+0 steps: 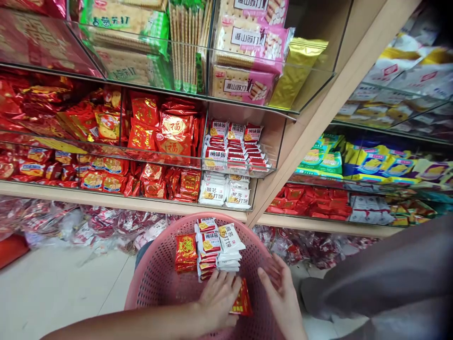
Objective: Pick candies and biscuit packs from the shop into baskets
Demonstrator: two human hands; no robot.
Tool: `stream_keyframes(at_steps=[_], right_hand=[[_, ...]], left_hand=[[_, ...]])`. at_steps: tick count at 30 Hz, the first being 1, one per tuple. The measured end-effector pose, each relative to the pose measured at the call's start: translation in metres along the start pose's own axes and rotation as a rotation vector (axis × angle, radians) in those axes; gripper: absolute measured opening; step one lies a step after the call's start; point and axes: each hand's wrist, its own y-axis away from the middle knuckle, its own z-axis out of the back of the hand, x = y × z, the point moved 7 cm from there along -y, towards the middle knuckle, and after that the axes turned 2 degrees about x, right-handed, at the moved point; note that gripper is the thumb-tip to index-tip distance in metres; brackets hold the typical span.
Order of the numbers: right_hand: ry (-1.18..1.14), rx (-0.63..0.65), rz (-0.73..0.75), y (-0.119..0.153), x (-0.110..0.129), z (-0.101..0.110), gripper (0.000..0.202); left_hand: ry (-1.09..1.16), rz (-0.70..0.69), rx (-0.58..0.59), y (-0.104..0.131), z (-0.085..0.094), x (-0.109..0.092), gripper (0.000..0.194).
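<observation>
A pink perforated plastic basket [148, 264] stands below the shelves with several small snack packets in it. Red-and-gold packets [186, 252] are stacked on the left, red-and-white packets [209, 242] in the middle, and white cracker packets [230, 238] to their right. Inside the basket my left hand [219, 297] is closed around a red packet [243, 301], which shows between thumb and fingers; its underside is hidden. My right hand [281, 295] is at the basket's right side, thumb apart from the fingers, holding nothing visible.
Wooden shelves with clear dividers hold green cracker packs [130, 38], pink cracker packs [247, 52] and red packets [175, 134]. Bagged goods [95, 224] lie under the bottom shelf. A person's grey-clothed leg [371, 274] is close on the right.
</observation>
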Motion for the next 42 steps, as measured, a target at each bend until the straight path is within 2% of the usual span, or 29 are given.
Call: stream_keyframes(at_steps=[3, 6, 10, 18, 23, 26, 28, 29, 30, 32, 34, 36, 38, 40, 42], right_hand=[[-0.013, -0.017, 0.007, -0.001, -0.002, 0.009, 0.062], [-0.039, -0.022, 0.003, 0.001, -0.003, 0.012, 0.061], [-0.036, -0.048, 0.005, 0.001, -0.002, 0.016, 0.061], [-0.017, -0.131, -0.037, -0.004, 0.003, 0.027, 0.065], [-0.016, -0.139, -0.041, -0.006, -0.003, 0.024, 0.066], [-0.026, -0.126, -0.040, -0.007, -0.007, 0.025, 0.065], [-0.028, -0.109, -0.040, -0.008, -0.008, 0.026, 0.064], [-0.026, -0.105, -0.041, -0.009, -0.008, 0.027, 0.063], [-0.022, -0.102, -0.042, -0.009, -0.008, 0.028, 0.063], [-0.015, -0.107, -0.043, -0.010, -0.008, 0.031, 0.064], [-0.007, -0.115, -0.047, -0.012, -0.007, 0.031, 0.065], [-0.001, -0.119, -0.054, -0.012, -0.007, 0.031, 0.066], [-0.005, -0.114, -0.058, -0.013, -0.007, 0.029, 0.067], [-0.023, -0.107, -0.062, -0.013, -0.009, 0.028, 0.068], [-0.050, -0.109, -0.069, -0.013, -0.012, 0.028, 0.068]], left_hand=[[-0.206, -0.086, -0.022, -0.009, -0.027, -0.007, 0.071], [-0.363, -0.114, -0.097, -0.019, -0.040, -0.011, 0.068], [-0.455, -0.124, -0.198, -0.024, -0.040, -0.013, 0.067], [-0.516, -0.111, -0.381, -0.024, -0.039, -0.009, 0.047], [-0.542, -0.102, -0.423, -0.029, -0.049, -0.008, 0.045], [-0.528, -0.130, -0.421, -0.024, -0.042, -0.014, 0.055], [-0.483, -0.213, -0.426, -0.014, -0.023, -0.022, 0.065], [-0.451, -0.262, -0.442, -0.007, -0.007, -0.025, 0.065], [-0.416, -0.295, -0.475, 0.001, 0.012, -0.025, 0.060], [-0.357, -0.284, -0.566, 0.014, 0.060, -0.011, 0.040], [-0.303, -0.226, -0.657, 0.022, 0.113, 0.022, 0.029], [-0.313, -0.113, -0.709, 0.024, 0.161, 0.069, 0.025], [-0.401, 0.060, -0.753, 0.023, 0.202, 0.119, 0.023], [-0.575, 0.175, -0.730, 0.019, 0.227, 0.156, 0.024], [-0.634, 0.184, -0.693, 0.013, 0.240, 0.177, 0.026]])
